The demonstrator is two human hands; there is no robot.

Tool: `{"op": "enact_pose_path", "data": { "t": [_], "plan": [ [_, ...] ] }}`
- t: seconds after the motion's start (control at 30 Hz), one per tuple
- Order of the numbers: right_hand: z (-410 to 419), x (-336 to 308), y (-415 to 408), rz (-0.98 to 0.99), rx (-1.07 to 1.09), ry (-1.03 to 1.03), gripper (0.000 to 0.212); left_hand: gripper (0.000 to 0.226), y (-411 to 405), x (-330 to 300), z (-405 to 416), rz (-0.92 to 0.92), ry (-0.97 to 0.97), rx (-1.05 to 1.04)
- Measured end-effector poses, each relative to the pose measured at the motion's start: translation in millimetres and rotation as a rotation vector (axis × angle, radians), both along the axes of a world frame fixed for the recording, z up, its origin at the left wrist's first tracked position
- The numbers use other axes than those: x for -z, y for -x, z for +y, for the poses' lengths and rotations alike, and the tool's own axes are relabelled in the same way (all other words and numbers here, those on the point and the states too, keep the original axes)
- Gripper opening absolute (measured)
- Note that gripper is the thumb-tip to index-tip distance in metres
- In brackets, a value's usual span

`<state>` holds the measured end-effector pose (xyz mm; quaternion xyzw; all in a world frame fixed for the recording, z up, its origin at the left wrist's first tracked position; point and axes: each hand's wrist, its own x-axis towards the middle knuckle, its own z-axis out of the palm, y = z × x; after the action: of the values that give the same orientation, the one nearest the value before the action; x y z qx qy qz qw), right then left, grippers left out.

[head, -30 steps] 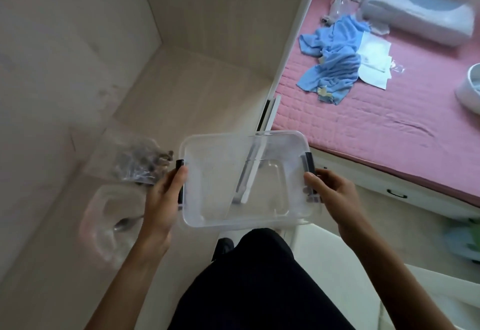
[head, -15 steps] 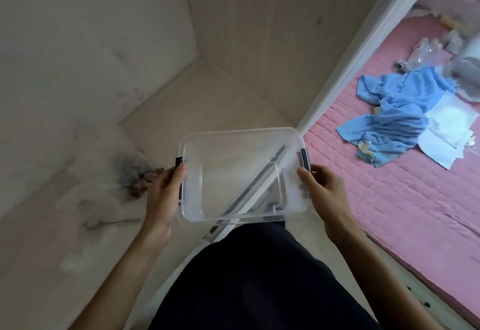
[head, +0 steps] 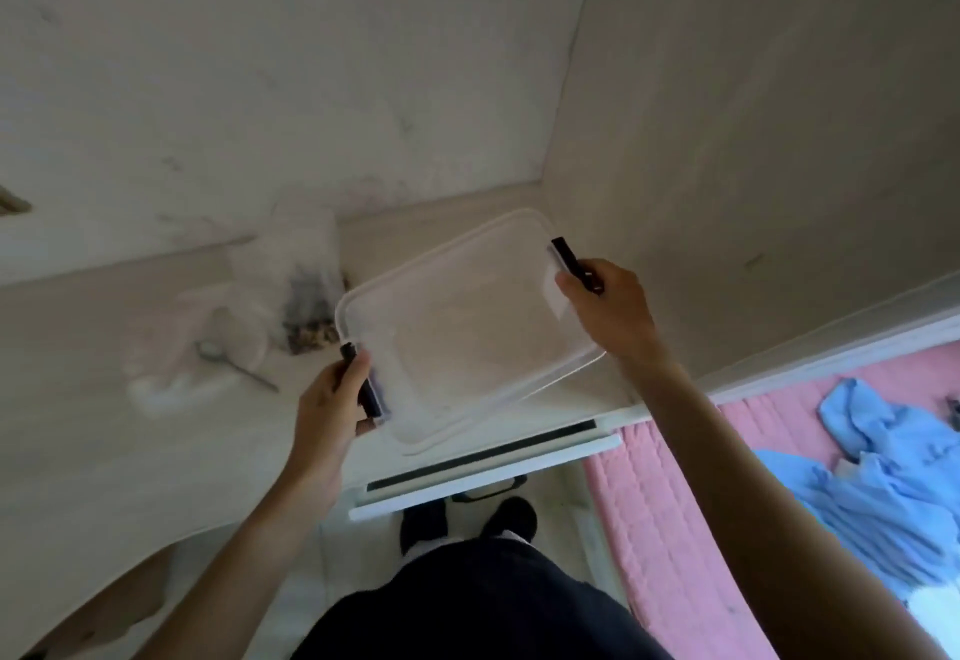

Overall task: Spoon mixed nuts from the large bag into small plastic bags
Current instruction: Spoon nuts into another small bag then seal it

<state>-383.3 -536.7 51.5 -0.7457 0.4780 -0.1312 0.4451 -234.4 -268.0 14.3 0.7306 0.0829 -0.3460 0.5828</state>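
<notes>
A person held a clear plastic container tilted above a pale wood-grain counter, one hand at each end. The left hand curled around the black clip handle on the near-left end, thumb on top; the right hand pinched the matching black clip at the far-right end. The container appeared empty, its walls so transparent that its edges were hard to trace against the counter. Left of it, on the counter, lay the large bag of mixed nuts, blurred by motion, with only a dark patch of nuts readable near its lower end. Beside that sat a heap of pale, crumpled plastic, possibly the small bags, too smeared to tell, and a metal spoon resting against it with its handle pointing toward the person. A white drawer stood pulled out under the counter edge. At lower right, a pink quilted bed carried a blue cloth, cut off by the frame edge. The person's dark clothing filled the bottom centre.
</notes>
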Motion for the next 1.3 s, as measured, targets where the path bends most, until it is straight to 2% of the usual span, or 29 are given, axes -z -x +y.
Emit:
{"op": "enact_pose_path", "data": {
  "t": [0.1, 0.23, 0.33, 0.47, 0.53, 0.7, 0.83, 0.97, 1.07, 1.2, 1.27, 1.3],
  "plan": [
    [-28, 2, -41, 0.140, -0.151, 0.103, 0.017, 0.034, 12, 11, -6, 0.153, 0.030, -0.015],
    [-52, 14, -97, 0.255, -0.329, 0.164, 0.017, 0.028, 38, 29, -19, 0.364, 0.047, 0.040],
    [-54, 25, -132, 0.309, -0.475, 0.207, 0.028, 0.038, 57, 37, -31, 0.503, 0.103, 0.064],
    [-53, 40, -162, 0.365, -0.603, 0.209, 0.034, 0.058, 73, 36, -50, 0.562, 0.196, 0.069],
    [-54, 47, -172, 0.380, -0.648, 0.220, 0.035, 0.061, 77, 36, -57, 0.586, 0.240, 0.069],
    [-59, 52, -183, 0.350, -0.712, 0.219, 0.035, 0.063, 82, 42, -66, 0.642, 0.320, 0.040],
    [-56, 39, -179, 0.191, -0.654, 0.166, 0.044, 0.061, 76, 42, -53, 0.634, 0.256, 0.181],
    [-30, 28, -171, -0.011, -0.656, 0.197, 0.019, 0.074, 39, 35, -8, 0.674, 0.187, 0.232],
    [-1, 27, -167, -0.068, -0.735, 0.203, 0.017, 0.058, -4, 28, 32, 0.585, 0.073, 0.203],
    [38, 34, -180, -0.044, -0.819, 0.167, 0.026, 0.025, -70, 16, 50, 0.321, -0.039, 0.208],
    [53, 35, -198, 0.006, -0.852, 0.166, 0.033, 0.016, -101, 8, 45, 0.085, -0.100, 0.251],
    [59, 34, -209, 0.030, -0.864, 0.174, 0.037, 0.016, -118, 6, 43, -0.116, -0.180, 0.289]
  ]
}}
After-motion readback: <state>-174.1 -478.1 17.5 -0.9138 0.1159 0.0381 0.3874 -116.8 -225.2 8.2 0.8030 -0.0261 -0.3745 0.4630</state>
